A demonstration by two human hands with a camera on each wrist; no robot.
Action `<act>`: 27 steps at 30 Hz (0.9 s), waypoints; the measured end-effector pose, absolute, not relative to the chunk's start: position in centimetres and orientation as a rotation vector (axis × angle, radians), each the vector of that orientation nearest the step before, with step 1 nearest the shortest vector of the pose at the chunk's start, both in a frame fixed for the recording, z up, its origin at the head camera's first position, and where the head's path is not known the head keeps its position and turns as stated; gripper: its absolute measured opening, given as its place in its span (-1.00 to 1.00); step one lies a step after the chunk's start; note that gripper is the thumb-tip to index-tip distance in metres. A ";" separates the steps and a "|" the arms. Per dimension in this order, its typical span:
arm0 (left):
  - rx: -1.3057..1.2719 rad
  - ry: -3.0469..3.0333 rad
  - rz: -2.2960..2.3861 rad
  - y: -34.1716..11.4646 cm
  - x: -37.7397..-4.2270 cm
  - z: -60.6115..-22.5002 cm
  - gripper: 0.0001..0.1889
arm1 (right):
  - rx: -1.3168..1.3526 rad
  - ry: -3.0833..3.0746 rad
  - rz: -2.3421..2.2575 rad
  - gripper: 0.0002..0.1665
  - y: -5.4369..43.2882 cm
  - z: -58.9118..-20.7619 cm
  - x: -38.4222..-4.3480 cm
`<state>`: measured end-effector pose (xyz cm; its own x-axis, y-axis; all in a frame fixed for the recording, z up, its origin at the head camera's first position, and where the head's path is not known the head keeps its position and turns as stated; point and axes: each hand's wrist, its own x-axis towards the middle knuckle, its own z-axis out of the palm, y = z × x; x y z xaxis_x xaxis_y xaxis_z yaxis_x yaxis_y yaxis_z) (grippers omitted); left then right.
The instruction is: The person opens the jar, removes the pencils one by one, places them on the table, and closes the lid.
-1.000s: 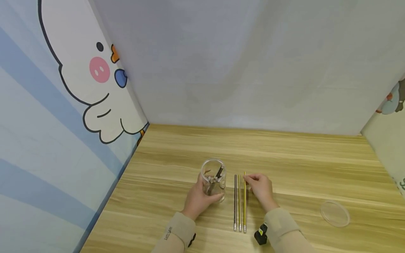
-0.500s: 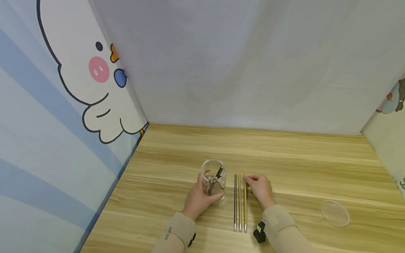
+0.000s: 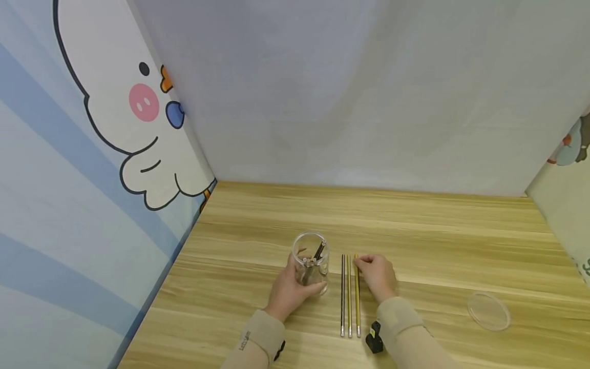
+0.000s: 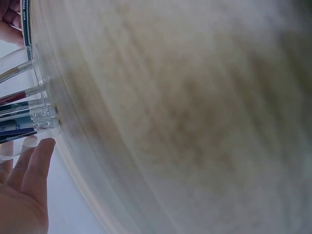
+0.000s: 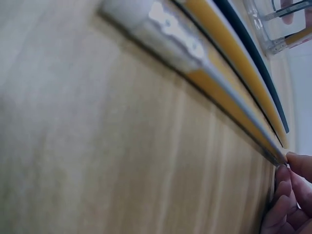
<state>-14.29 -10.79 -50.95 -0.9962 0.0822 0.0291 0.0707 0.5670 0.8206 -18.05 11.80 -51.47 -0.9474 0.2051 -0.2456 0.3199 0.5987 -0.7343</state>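
Note:
My left hand point(image 3: 291, 290) is wrapped around a clear jar point(image 3: 323, 270) with several pencils point(image 3: 319, 250) standing in it at a slant. To its right, two yellow pencils and a dark one point(image 3: 342, 300) lie side by side, silver ends toward me. My right hand point(image 3: 379, 275) pinches the far end of the rightmost yellow pencil point(image 3: 357, 307); the middle yellow pencil point(image 3: 349, 302) lies just left of it. In the right wrist view, thumb and fingertips meet at that pencil's tip. The left wrist view has the left fingers point(image 4: 36, 170) against the jar.
A round clear lid point(image 3: 488, 311) lies on the wooden table point(image 3: 415, 225) at the right. A pale wall point(image 3: 369, 102) closes off the back, and a cartoon-printed panel point(image 3: 110, 113) stands on the left. A small black device point(image 3: 374, 338) sits at my right wrist.
The right wrist and forearm have shifted slightly left. The rightmost yellow pencil's far end has come a little nearer, its silver end now level with the others. Left hand and jar stay put.

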 end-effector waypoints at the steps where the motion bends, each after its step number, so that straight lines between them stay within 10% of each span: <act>1: 0.137 2.772 1.448 -10.8 -14.3 -50.9 0.01 | 0.450 2.689 -1.268 -0.64 11.7 -51.4 -18.0; 27: 0.121 2.757 1.451 -10.8 -14.2 -50.7 0.02 | 0.464 2.679 -1.327 -0.63 11.6 -51.3 -17.9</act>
<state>-14.22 -10.85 -50.71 -0.9967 0.0797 0.0151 0.0576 0.5637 0.8239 -17.90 11.64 -51.33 -0.9464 0.2195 -0.2369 0.3215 0.5694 -0.7566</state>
